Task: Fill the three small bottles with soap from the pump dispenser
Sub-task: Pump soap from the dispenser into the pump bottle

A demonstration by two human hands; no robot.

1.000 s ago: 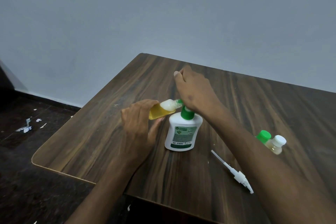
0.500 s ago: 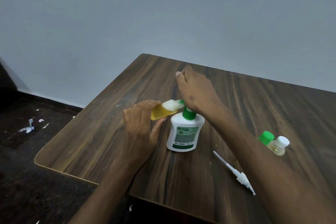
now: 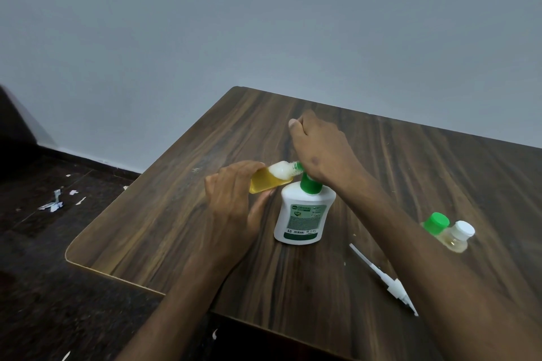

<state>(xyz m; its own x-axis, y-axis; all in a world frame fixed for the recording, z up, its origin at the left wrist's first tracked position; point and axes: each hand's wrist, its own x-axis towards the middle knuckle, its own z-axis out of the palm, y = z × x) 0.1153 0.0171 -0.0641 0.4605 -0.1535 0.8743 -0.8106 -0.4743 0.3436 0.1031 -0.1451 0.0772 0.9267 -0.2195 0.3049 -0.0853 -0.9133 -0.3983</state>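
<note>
A white pump dispenser [image 3: 303, 214] with a green pump head stands upright in the middle of the wooden table [image 3: 176, 214]. My right hand [image 3: 321, 152] rests on top of the pump head, fingers curled over it. My left hand [image 3: 234, 208] holds a small bottle [image 3: 271, 179] tilted on its side, its mouth against the green spout; yellow soap fills its lower part and white foam sits near the neck. Two more small bottles stand at the right, one with a green cap [image 3: 437, 223], one with a white cap [image 3: 457, 237], partly hidden by my right forearm.
A white pump tube with its dip straw [image 3: 384, 277] lies on the table in front of the dispenser, right of centre. The table's rounded left corner is near. Bits of paper litter the dark floor [image 3: 55, 205] at the left. A grey wall stands behind.
Both hands keep their hold on the pump and the tilted bottle. The view has shifted slightly; nothing else has visibly moved.
</note>
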